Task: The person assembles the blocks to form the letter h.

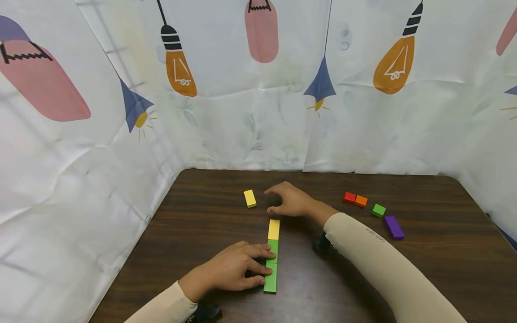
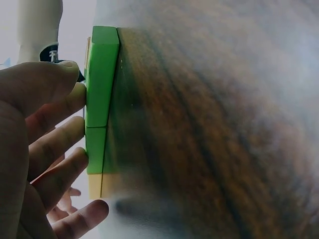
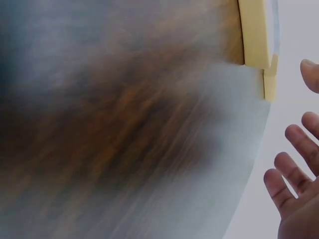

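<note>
Two green blocks (image 1: 271,277) and a yellow block (image 1: 273,229) lie end to end in a straight row on the dark wooden table, the yellow one at the far end. Fingertips of my left hand (image 1: 238,268) rest on the green blocks, its fingers spread and fairly straight. The left wrist view shows these fingers along the side of the green blocks (image 2: 102,79). My right hand (image 1: 294,200) hovers beyond the row with thumb and fingers apart, holding nothing. A second yellow block (image 1: 250,198) lies to the left of its fingertips.
On the right of the table (image 1: 436,269) lie a red block (image 1: 349,197), an orange block (image 1: 361,201), a green block (image 1: 378,210) and a purple block (image 1: 393,227). Another purple bit (image 1: 330,206) peeks out behind the right wrist. A patterned white curtain (image 1: 242,134) stands behind the table.
</note>
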Motion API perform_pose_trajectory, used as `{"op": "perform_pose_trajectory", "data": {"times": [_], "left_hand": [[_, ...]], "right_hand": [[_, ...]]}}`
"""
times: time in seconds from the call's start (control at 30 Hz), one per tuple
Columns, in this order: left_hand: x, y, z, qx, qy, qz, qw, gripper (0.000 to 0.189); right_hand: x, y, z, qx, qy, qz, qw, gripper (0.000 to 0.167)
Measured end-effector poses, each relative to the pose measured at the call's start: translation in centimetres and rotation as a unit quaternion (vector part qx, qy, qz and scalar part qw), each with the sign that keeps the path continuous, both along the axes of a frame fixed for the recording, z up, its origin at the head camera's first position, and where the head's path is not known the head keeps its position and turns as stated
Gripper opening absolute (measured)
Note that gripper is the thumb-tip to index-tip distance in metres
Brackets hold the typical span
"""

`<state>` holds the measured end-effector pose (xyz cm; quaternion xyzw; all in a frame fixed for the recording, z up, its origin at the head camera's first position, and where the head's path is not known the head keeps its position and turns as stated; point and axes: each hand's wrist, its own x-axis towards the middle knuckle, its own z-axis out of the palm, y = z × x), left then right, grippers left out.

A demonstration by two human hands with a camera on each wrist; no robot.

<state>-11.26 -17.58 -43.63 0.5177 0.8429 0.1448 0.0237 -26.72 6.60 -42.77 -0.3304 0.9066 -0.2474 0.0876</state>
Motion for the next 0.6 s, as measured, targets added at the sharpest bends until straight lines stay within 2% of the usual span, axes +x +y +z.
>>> {"op": "perform_pose_trajectory", "data": {"times": [0.2,0.6], "left_hand": [[-0.1,-0.1,0.0,-0.004,0.005,-0.001,1.0000,0.028],[0.1,-0.2,0.1,-0.003,0.008,-0.007,0.9999,0.029]], "right_hand": [[-0.8,-1.3,0.1,0.005,-0.008,0.008,0.9999,0.064],[-2.5,-3.6,-0.2,0.031,0.009,0.031,0.9990,0.062]]}}
